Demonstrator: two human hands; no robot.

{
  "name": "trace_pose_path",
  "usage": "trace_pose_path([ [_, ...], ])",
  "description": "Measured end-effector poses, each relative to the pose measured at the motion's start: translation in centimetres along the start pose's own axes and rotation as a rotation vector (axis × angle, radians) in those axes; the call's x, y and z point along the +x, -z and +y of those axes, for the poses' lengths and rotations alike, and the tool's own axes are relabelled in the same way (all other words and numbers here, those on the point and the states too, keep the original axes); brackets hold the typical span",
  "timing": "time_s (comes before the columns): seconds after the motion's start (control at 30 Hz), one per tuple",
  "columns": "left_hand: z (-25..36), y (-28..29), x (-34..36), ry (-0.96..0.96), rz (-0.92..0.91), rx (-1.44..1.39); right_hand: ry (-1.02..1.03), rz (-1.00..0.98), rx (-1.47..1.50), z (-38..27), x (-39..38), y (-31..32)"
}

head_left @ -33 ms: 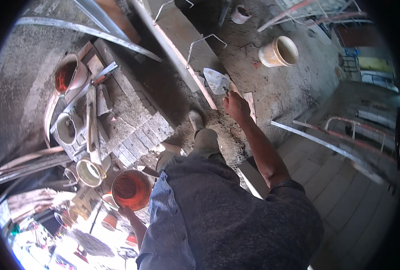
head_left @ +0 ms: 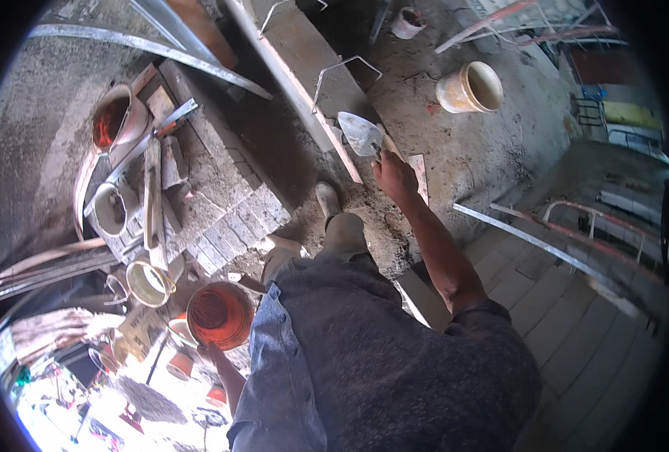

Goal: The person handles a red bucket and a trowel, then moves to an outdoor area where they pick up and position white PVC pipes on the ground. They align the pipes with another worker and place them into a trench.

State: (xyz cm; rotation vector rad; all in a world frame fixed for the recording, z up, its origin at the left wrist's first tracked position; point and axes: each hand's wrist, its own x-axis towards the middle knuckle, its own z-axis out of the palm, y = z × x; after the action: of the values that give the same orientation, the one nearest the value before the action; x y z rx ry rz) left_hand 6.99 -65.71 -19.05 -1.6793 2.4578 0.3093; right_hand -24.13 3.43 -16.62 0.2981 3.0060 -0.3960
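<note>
My right hand (head_left: 394, 177) is stretched forward and grips a mason's trowel (head_left: 361, 134) by its handle. The grey blade hangs just over the edge of a long concrete beam (head_left: 304, 68). My left hand (head_left: 208, 351) is low at my side, closed on the rim of an orange bucket (head_left: 220, 315) that hangs beside my hip. My boot (head_left: 327, 200) stands on mortar-strewn ground below the trowel.
A stack of grey paving bricks (head_left: 225, 207) lies to the left, with an orange bucket (head_left: 116, 117), a white bucket (head_left: 111, 209) and a cream one (head_left: 150, 282) around it. A cream bucket (head_left: 470, 87) stands ahead on the right. Long metal bars (head_left: 545, 245) cross the tiled floor.
</note>
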Motion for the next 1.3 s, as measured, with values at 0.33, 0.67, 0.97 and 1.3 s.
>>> trace_pose_path([
  [0.33, -4.5, -2.3, -9.8, 0.145, -0.11, -0.097, 0.051, -0.039, 0.029, -1.2, 1.7, -1.7],
  [0.67, -3.5, -4.1, -9.1, 0.097, -0.04, -0.237, 0.104, -0.02, 0.064, 2.4, 2.4, -2.8],
  [0.97, -4.5, -5.4, -9.9, 0.214, -0.049, -0.306, 0.034, -0.122, 0.077, 8.5, 5.8, -1.7],
  [1.3, -3.0, -2.7, -16.8, 0.222, -0.106, 0.062, 0.588, -0.417, 0.025, 9.4, 13.3, 3.9],
])
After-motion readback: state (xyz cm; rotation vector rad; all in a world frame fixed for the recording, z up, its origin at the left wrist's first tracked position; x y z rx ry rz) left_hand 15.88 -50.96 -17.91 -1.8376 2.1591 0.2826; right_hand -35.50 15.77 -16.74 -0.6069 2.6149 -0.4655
